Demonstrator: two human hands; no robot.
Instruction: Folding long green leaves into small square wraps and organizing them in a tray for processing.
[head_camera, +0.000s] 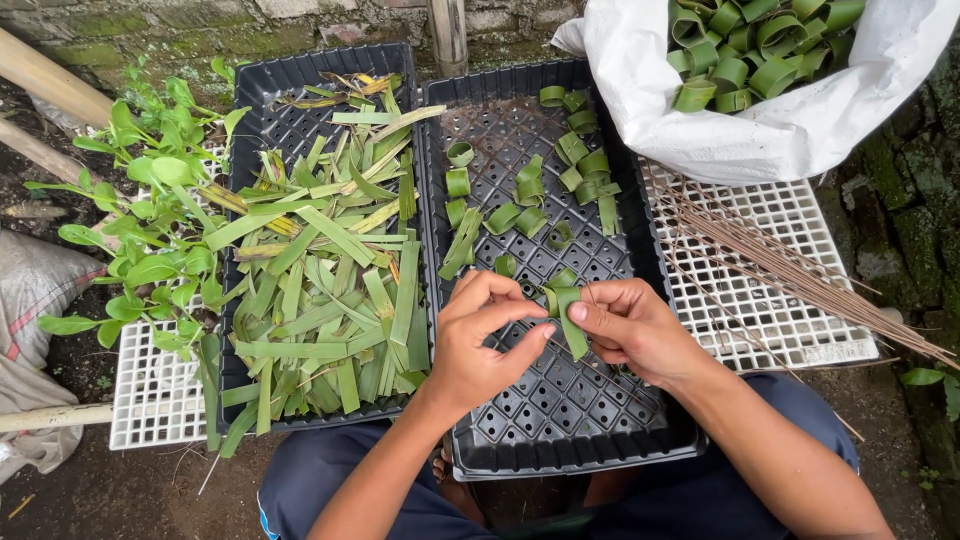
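Observation:
My right hand (632, 328) pinches a green leaf strip (567, 312) that is curled into a loop at its top, its tail hanging down over a black perforated tray (560, 420). My left hand (480, 335) sits just left of it, fingers bent toward the loop and touching the strip; a thin stick seems to run between the fingers, but it is hard to make out. Several finished leaf rings (560, 170) lie at the tray's far end.
A second black tray (262, 120) on the left holds a heap of cut leaf strips (330, 270). A white sack (770, 130) of leaf rings sits at top right. Thin brown sticks (790, 265) lie on a white grid (790, 330). Leafy plants (150, 230) stand at left.

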